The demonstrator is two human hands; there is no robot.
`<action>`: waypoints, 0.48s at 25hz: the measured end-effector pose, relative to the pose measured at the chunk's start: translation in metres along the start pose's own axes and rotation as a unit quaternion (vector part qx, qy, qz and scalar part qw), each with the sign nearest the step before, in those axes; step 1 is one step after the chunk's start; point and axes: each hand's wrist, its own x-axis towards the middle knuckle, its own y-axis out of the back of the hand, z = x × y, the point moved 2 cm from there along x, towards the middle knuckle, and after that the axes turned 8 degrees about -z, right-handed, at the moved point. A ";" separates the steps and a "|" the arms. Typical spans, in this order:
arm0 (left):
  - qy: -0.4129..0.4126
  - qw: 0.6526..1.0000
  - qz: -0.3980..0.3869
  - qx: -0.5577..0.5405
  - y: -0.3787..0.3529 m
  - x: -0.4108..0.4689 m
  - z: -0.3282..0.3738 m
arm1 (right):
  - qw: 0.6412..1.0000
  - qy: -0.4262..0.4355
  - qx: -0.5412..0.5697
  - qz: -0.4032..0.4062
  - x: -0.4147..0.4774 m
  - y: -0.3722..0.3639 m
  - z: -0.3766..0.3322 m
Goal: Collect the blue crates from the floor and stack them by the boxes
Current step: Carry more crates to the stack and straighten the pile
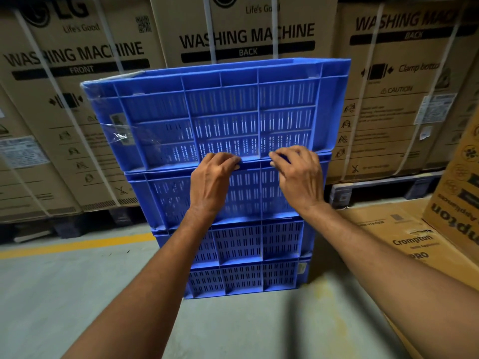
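Head view: top crate (220, 112) sits on the blue stack (243, 244) by the washing-machine boxes (77, 104). Left hand (211, 180) and right hand (298, 177) curl fingers over its lower rim, apparently gripping. It looks slightly skewed; releasing now could let it slide off.

A warehouse storage area.
Strapped washing machine cartons (246, 29) on pallets (383, 189) are seen behind the gripped crate stack (233, 239), beside a yellow floor line (77, 244).

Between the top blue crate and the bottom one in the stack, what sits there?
In the head view, two more blue crates lie between the top crate and the bottom crate, stacked directly on each other.
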 end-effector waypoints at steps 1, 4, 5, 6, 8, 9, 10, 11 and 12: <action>-0.001 1.000 -0.004 0.007 0.001 0.000 0.000 | 1.000 0.003 0.006 0.006 0.005 -0.004 -0.005; 0.013 1.000 -0.008 0.025 -0.001 0.003 0.003 | 1.000 0.011 -0.005 0.023 0.008 -0.009 -0.012; 0.019 0.999 -0.007 0.031 -0.002 0.003 0.004 | 0.999 0.017 -0.006 0.030 0.009 -0.007 -0.012; 0.025 0.999 -0.005 0.034 -0.003 0.002 0.004 | 0.999 0.022 -0.006 0.034 0.010 -0.006 -0.011; 0.025 0.999 0.003 0.035 -0.005 0.001 0.004 | 0.999 0.026 -0.006 0.034 0.014 -0.004 -0.010; 0.022 0.999 0.005 0.037 -0.006 0.001 0.004 | 0.999 0.024 -0.004 0.033 0.015 -0.005 -0.011; 0.019 0.999 0.006 0.041 -0.006 0.001 0.004 | 0.999 0.021 -0.003 0.033 0.015 -0.005 -0.011; 0.018 0.999 0.006 0.045 -0.006 0.001 0.005 | 0.999 0.018 -0.001 0.035 0.015 -0.006 -0.011; 0.015 0.999 0.007 0.048 -0.006 0.001 0.005 | 0.999 0.017 0.001 0.038 0.014 -0.006 -0.010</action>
